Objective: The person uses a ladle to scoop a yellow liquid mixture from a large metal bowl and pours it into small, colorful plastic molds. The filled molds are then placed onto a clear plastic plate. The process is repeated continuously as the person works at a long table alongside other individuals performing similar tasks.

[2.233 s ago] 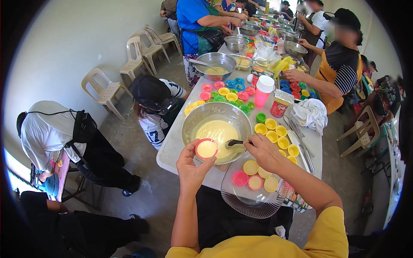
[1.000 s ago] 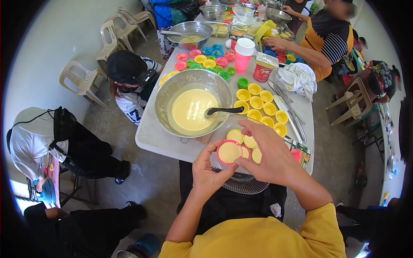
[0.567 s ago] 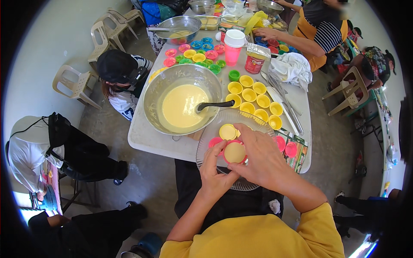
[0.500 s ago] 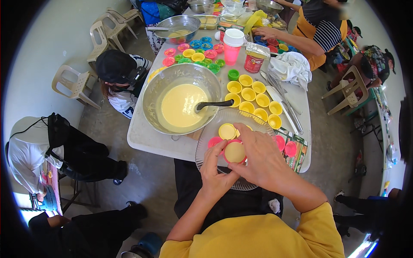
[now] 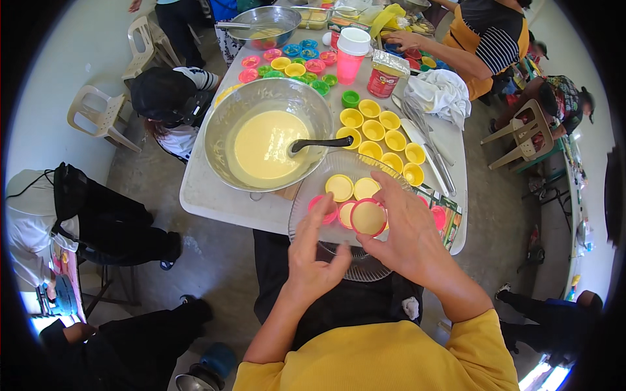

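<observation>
My right hand [image 5: 414,231] holds a small pink molding cup [image 5: 368,217] filled with pale yellow batter, its rim between thumb and fingers. Just left of it, my left hand [image 5: 313,260] is off the cup, thumb and fingers apart. Below both hands lies a clear ribbed platter [image 5: 297,212] carrying several filled cups, among them a yellow cup [image 5: 339,188] and a pink cup [image 5: 324,210]; my hands hide part of it. Beyond the platter stands a large steel bowl [image 5: 218,140] of batter [image 5: 267,146], with a black-handled ladle [image 5: 319,143] resting in it.
Several yellow cups [image 5: 373,130] cluster right of the bowl, beside long metal utensils [image 5: 433,156]. Farther back are a pink tumbler with a white lid [image 5: 351,58], a red can [image 5: 383,81], a white cloth [image 5: 437,98] and another steel bowl [image 5: 280,32]. A co-worker's hand [image 5: 407,40] reaches in at far right.
My left hand has let go of the pink cup and drawn away to the left. My right hand alone now holds it, slightly farther right and tilted.
</observation>
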Demonstrator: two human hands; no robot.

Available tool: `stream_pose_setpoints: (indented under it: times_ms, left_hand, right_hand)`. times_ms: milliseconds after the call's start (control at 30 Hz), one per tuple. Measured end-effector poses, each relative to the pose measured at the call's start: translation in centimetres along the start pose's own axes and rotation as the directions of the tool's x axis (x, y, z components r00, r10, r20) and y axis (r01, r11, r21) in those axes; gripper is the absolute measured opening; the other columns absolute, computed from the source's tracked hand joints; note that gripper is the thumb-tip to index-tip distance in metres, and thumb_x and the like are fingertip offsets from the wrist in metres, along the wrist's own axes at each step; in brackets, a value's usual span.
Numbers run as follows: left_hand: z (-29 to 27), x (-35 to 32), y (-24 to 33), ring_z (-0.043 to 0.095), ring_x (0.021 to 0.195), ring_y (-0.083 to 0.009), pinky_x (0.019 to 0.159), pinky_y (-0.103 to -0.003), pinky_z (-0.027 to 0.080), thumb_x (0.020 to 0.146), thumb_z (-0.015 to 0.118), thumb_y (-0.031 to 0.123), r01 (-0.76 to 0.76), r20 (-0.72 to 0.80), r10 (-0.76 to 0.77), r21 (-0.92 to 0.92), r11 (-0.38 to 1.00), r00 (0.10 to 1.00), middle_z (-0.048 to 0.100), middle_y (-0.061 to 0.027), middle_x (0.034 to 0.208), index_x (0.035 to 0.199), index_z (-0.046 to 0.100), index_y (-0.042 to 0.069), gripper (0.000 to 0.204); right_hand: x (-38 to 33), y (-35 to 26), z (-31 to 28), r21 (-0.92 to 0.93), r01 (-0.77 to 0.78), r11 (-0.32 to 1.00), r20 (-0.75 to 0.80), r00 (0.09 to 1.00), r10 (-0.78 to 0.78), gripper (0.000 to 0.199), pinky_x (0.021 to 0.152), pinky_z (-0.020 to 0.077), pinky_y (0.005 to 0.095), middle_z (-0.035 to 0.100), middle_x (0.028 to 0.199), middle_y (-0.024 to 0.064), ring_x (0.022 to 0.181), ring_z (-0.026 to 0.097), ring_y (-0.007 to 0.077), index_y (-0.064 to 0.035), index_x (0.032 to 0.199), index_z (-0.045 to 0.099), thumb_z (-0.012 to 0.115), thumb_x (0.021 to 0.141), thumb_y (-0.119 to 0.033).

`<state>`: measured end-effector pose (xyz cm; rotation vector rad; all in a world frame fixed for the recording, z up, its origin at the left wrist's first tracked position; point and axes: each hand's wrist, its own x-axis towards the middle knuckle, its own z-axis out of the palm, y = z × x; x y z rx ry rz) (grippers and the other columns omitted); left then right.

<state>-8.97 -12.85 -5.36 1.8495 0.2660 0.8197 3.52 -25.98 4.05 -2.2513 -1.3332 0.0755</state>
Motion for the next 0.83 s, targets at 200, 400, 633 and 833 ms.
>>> stream_pose_setpoints:
  times_ms: [200, 400, 633, 833]
  left_hand:
    - [-1.9, -1.7, -1.6, 0.067, 0.114, -0.0263, 0.102, -0.037, 0.051, 0.082, 0.066, -0.009, 0.077, -0.249, -0.071, 0.012, 0.997, 0.966, 0.069, -0.0184, 0.124, 0.135, 0.057, -0.007, 0.053]
    - [-2.7, -3.4, -2.9, 0.066, 0.114, -0.0254, 0.104, -0.038, 0.050, 0.085, 0.065, -0.011, 0.122, -0.293, -0.118, -0.004, 0.993, 0.949, 0.068, -0.0182, 0.125, 0.136, 0.057, -0.008, 0.051]
    - [-2.7, -3.9, -3.1, 0.064, 0.117, -0.0241, 0.108, -0.038, 0.046, 0.088, 0.062, -0.011, 0.136, -0.241, -0.132, 0.000, 0.991, 0.962, 0.066, -0.0182, 0.128, 0.138, 0.055, -0.007, 0.051]
    - [-2.7, -3.7, -3.2, 0.066, 0.114, -0.0256, 0.104, -0.038, 0.049, 0.087, 0.065, -0.010, 0.143, -0.239, -0.133, 0.025, 0.989, 0.962, 0.068, -0.0177, 0.125, 0.135, 0.058, -0.007, 0.049]
  right_hand:
    - [-2.3, 1.6, 2.0, -0.011, -0.105, 0.994, 0.027, 0.994, 0.105, 0.080, 0.087, 0.0492, 0.0482, 0.065, 0.108, 0.0259, 0.098, 0.064, 0.0418, 0.0044, 0.144, 0.040, 0.082, 0.078, -0.014]
    - [-4.6, 2.7, 4.4, -0.062, -0.183, 0.981, 0.004, 0.983, 0.183, 0.080, 0.086, 0.0458, 0.0491, 0.065, 0.104, 0.0231, 0.092, 0.062, 0.0413, 0.0036, 0.141, 0.042, 0.084, 0.074, -0.014]
    - [-5.5, 2.9, 5.8, -0.102, -0.195, 0.976, 0.005, 0.981, 0.196, 0.079, 0.088, 0.0413, 0.0489, 0.064, 0.105, 0.0205, 0.096, 0.062, 0.0374, 0.0039, 0.138, 0.044, 0.084, 0.073, -0.016]
    - [-6.0, 3.2, 6.7, -0.123, -0.200, 0.972, 0.040, 0.978, 0.206, 0.079, 0.089, 0.0404, 0.0489, 0.065, 0.107, 0.0191, 0.097, 0.062, 0.0355, 0.0031, 0.138, 0.044, 0.085, 0.074, -0.019]
